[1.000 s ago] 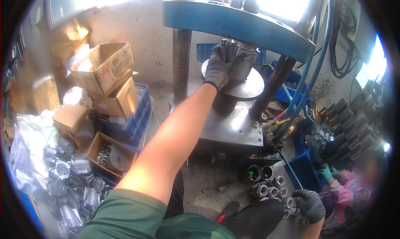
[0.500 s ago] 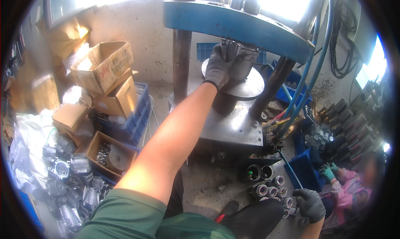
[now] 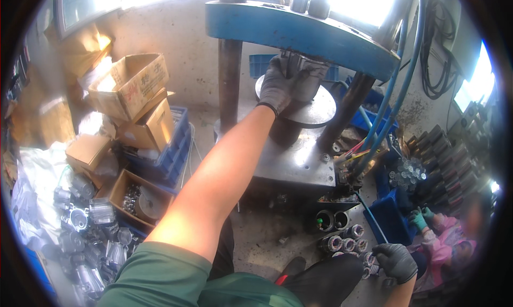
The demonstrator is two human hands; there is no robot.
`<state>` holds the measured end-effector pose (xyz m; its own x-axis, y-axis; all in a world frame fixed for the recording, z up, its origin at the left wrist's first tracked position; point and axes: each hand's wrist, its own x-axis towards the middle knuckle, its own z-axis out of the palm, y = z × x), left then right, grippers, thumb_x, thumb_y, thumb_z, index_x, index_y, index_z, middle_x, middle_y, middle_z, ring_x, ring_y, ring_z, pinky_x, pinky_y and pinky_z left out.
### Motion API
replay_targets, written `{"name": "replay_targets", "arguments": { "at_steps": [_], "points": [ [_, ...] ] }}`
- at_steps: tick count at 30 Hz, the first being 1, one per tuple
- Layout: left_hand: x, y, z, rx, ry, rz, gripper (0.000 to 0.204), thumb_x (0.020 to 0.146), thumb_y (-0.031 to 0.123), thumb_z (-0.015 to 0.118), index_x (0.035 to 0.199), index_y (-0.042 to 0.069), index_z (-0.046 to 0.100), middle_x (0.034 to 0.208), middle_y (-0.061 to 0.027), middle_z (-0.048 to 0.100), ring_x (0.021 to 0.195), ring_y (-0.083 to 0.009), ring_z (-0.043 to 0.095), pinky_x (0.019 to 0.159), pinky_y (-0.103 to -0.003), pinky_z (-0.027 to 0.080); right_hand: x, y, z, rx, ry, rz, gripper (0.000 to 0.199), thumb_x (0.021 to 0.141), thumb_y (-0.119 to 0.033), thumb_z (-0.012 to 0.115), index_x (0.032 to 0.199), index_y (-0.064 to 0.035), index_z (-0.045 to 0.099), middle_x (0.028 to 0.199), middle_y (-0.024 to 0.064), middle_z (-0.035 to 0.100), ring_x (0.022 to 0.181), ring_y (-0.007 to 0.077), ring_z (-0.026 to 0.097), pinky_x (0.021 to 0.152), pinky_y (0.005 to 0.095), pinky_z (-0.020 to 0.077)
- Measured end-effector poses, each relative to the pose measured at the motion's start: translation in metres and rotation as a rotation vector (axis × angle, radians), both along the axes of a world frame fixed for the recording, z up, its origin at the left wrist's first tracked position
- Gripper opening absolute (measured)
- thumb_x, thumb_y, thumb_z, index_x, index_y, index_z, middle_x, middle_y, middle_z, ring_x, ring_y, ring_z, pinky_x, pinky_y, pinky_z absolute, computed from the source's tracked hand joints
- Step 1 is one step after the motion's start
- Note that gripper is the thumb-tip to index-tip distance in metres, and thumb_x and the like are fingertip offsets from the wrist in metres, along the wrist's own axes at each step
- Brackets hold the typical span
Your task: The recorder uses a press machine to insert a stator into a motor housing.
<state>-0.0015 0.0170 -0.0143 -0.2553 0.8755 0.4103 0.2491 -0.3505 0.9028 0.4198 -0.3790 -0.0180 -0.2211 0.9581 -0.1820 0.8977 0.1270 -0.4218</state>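
Metal housing (image 3: 305, 78), a grey cast part, sits on the round steel platen (image 3: 315, 112) of the blue hydraulic press (image 3: 299, 31), directly under the press's thick blue crosshead. The left hand (image 3: 278, 85), in a grey knit glove, reaches up to the press and is wrapped around the near side of the housing, fingers curled onto it in a firm grasp. The right hand (image 3: 396, 261), also gloved in grey, hangs low, well below and to the right of the press base, with its fingers bent over a cluster of small ribbed metal rings (image 3: 344, 243) on the floor; it touches them, but whether it actually grips one I cannot tell. A dark steel column (image 3: 230, 85) stands at the left of the press, and blue hoses (image 3: 398, 87) run down its right side to a bundle of coloured wires (image 3: 355, 157) by the square base plate (image 3: 296, 160). Left of the press lie stacked cardboard boxes (image 3: 131, 87) and a blue plastic crate (image 3: 173, 149); further left and lower, a heap of shiny cast housings (image 3: 88, 221) (much like the one on the platen) rests on the floor. To the lower right of the press, another person's hand in a green glove (image 3: 419, 219) shows beside a pink sleeve (image 3: 446, 243).
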Motion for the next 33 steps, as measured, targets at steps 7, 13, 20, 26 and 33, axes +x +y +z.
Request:
{"name": "replay_targets", "arguments": {
  "at_steps": [7,13,20,26,33],
  "points": [
    [0.004,-0.013,0.008,0.018,-0.054,-0.149,0.107,0.082,0.052,0.089,0.155,-0.004,0.035,0.143,-0.025,0.061,0.133,-0.0359,0.062,0.111,-0.04,0.049,0.026,-0.002,-0.02,-0.055,-0.036,0.053,0.027,0.091,-0.001,0.062,0.114,0.0048,0.076,0.096,0.0139,0.08,0.074,0.0154,0.072,0.071,0.0323,0.0587],
    [0.001,0.011,-0.004,-0.008,0.01,-0.026,0.103,0.083,0.051,0.089,0.152,-0.004,0.038,0.134,-0.0211,0.063,0.125,-0.0329,0.065,0.107,-0.04,0.05,0.008,-0.002,-0.004,-0.044,0.191,-0.287,0.031,0.09,-0.008,0.067,0.118,0.0021,0.076,0.103,0.0205,0.078,0.093,0.0307,0.077,0.086,0.0373,0.0591],
    [-0.025,0.016,-0.036,0.302,0.875,0.003,0.07,0.104,0.017,0.051,0.17,0.014,0.028,0.167,-0.0278,0.032,0.154,-0.0512,0.03,0.126,-0.062,0.026,0.0,0.008,0.005,0.412,-0.054,-0.034,0.025,0.088,-0.004,0.067,0.112,-0.0009,0.075,0.103,0.0189,0.076,0.091,0.0389,0.074,0.082,0.0443,0.0596],
    [-0.044,0.05,-0.045,0.117,0.299,-0.055,0.082,0.096,0.05,0.076,0.154,0.005,0.039,0.125,-0.0131,0.061,0.11,-0.0226,0.062,0.093,-0.038,0.053,-0.013,0.049,0.02,0.819,-0.194,-0.228,0.018,0.089,-0.011,0.069,0.105,-0.0064,0.073,0.101,0.018,0.074,0.09,0.0395,0.073,0.078,0.0478,0.0586],
    [-0.002,0.021,-0.028,0.061,-0.129,-0.173,0.077,0.099,0.037,0.076,0.158,0.006,0.037,0.142,-0.0118,0.057,0.127,-0.0227,0.056,0.103,-0.034,0.05,-0.004,0.103,0.058,1.06,-0.148,-0.362,0.015,0.09,-0.016,0.076,0.1,-0.0046,0.074,0.092,0.0174,0.074,0.083,0.037,0.073,0.075,0.0468,0.0583]
  ]
}}
